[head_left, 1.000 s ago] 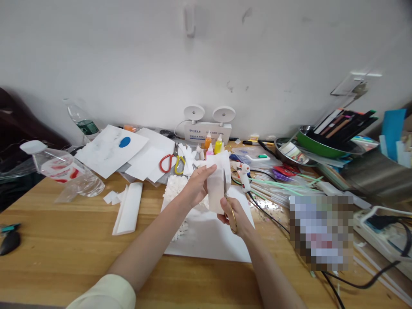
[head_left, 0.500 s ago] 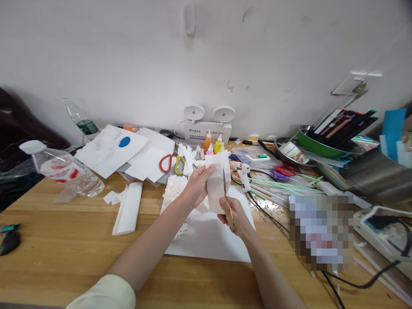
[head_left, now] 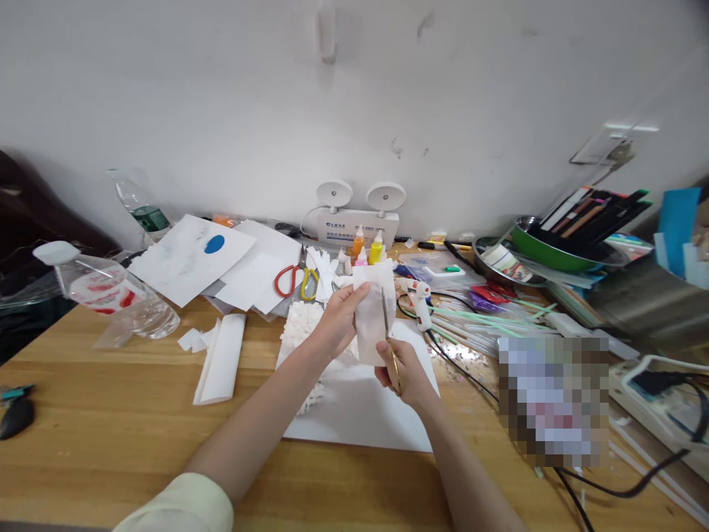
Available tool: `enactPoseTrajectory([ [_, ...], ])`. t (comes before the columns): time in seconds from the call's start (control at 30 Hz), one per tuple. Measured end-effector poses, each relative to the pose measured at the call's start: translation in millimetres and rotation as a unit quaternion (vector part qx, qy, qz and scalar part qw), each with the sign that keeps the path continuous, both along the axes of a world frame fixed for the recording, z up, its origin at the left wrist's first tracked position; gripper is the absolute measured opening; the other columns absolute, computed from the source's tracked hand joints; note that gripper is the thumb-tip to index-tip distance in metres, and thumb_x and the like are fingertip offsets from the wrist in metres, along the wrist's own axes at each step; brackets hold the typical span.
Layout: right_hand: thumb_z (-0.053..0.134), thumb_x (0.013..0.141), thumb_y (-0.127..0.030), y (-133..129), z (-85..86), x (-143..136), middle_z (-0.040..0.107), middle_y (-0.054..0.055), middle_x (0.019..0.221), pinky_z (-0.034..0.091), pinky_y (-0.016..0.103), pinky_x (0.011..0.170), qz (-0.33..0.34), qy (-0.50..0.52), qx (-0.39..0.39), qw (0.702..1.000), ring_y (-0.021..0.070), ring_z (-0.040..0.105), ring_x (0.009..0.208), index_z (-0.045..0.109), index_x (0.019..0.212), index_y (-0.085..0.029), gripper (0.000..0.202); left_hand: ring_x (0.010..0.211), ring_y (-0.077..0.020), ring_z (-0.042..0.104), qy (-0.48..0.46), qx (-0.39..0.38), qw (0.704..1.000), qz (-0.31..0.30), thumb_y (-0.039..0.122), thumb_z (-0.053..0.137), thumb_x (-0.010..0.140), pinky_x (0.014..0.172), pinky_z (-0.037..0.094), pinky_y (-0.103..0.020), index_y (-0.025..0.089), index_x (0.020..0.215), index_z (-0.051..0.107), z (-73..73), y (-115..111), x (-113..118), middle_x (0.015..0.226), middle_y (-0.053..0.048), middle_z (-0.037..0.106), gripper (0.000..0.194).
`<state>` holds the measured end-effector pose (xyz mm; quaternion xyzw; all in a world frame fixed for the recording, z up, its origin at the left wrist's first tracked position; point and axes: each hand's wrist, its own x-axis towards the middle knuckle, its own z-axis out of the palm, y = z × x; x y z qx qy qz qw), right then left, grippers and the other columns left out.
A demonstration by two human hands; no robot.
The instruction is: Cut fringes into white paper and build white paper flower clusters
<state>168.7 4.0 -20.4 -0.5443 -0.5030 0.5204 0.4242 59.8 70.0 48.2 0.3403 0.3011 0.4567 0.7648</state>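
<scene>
My left hand point(head_left: 339, 319) pinches a strip of white paper point(head_left: 370, 325) by its left side, thumb on the front. The fingers of my right hand point(head_left: 403, 369) are closed round the gold handles of a pair of scissors point(head_left: 394, 369). Their blades lie lengthwise along the right part of the strip, tips pointing away from me. Beneath both hands a large white sheet point(head_left: 365, 414) lies on the table, with small white paper pieces point(head_left: 303, 321) clustered over its left side.
Folded white paper point(head_left: 221, 362) and a water bottle point(head_left: 119, 292) lie on the left. Red-handled pliers point(head_left: 286, 281) and small paint bottles point(head_left: 376, 248) are behind my hands. A glue gun point(head_left: 419, 299), its cord and several straws point(head_left: 470, 325) lie on the right.
My right hand and the scissors' handles have shifted very slightly, and the handles look closer together. My left hand and the paper strip are almost where they were.
</scene>
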Motion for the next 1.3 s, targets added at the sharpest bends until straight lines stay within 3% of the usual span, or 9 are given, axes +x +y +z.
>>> enactPoseTrajectory([
  [0.4, 0.042, 0.074, -0.066, 1, -9.0, 4, 0.042, -0.004, 0.032, 0.020, 0.018, 0.028, -0.001, 0.005, -0.015, 1.000, 0.0052, 0.029, 0.025, 0.043, 0.059, -0.018, 0.050, 0.064, -0.0144, 0.060, -0.012, -0.002, 1.000, -0.007, 0.033, 0.068, 0.066, 0.066, 0.045, -0.026, 0.013, 0.072, 0.064, 0.3, 0, 0, 0.065, -0.003, 0.065, 0.022],
  [0.67, 0.031, 0.068, -0.078, -5, 11.5, -1, 0.037, -0.004, 0.033, 0.019, 0.019, 0.029, 0.016, -0.001, -0.030, 0.999, 0.0052, 0.030, 0.027, 0.037, 0.048, -0.019, 0.062, 0.076, -0.0189, 0.064, -0.012, 0.012, 1.000, -0.026, 0.033, 0.066, 0.069, 0.073, 0.047, -0.029, 0.012, 0.081, 0.067, -1.8, 0, 1, 0.076, -0.007, 0.069, 0.025],
  [0.77, 0.029, 0.067, -0.080, -6, 16.3, -1, 0.036, -0.003, 0.034, 0.023, 0.020, 0.029, 0.009, -0.013, -0.006, 1.000, 0.0060, 0.031, 0.029, 0.038, 0.046, -0.019, 0.064, 0.077, -0.0195, 0.063, -0.008, 0.017, 0.999, -0.044, 0.035, 0.066, 0.068, 0.072, 0.046, -0.029, 0.011, 0.083, 0.068, -2.3, -2, 1, 0.076, -0.008, 0.069, 0.028],
  [0.93, 0.029, 0.073, -0.074, -4, 10.2, 5, 0.042, -0.001, 0.039, 0.030, 0.021, 0.033, 0.004, -0.041, 0.046, 0.998, 0.0082, 0.038, 0.034, 0.043, 0.048, -0.018, 0.063, 0.071, -0.0173, 0.062, 0.004, 0.012, 0.998, -0.054, 0.035, 0.068, 0.066, 0.066, 0.044, -0.026, 0.010, 0.084, 0.068, -3.6, -4, 4, 0.074, -0.008, 0.068, 0.030],
  [1.13, 0.030, 0.071, -0.076, -2, 7.4, 8, 0.043, 0.000, 0.039, 0.027, 0.022, 0.031, -0.021, -0.045, 0.038, 0.998, 0.0084, 0.037, 0.033, 0.044, 0.050, -0.018, 0.063, 0.060, -0.0120, 0.059, 0.016, -0.002, 0.998, -0.058, 0.032, 0.067, 0.068, 0.059, 0.042, -0.022, 0.009, 0.084, 0.067, -5.6, -7, 8, 0.071, -0.006, 0.068, 0.028],
  [1.3, 0.029, 0.070, -0.077, -2, 7.9, 9, 0.044, 0.001, 0.039, 0.024, 0.022, 0.031, -0.017, -0.044, 0.041, 0.998, 0.0080, 0.034, 0.030, 0.047, 0.050, -0.018, 0.066, 0.065, -0.0149, 0.061, 0.019, -0.003, 0.997, -0.076, 0.030, 0.064, 0.070, 0.059, 0.044, -0.023, 0.010, 0.091, 0.066, -1.7, -10, 8, 0.077, -0.008, 0.069, 0.029],
])
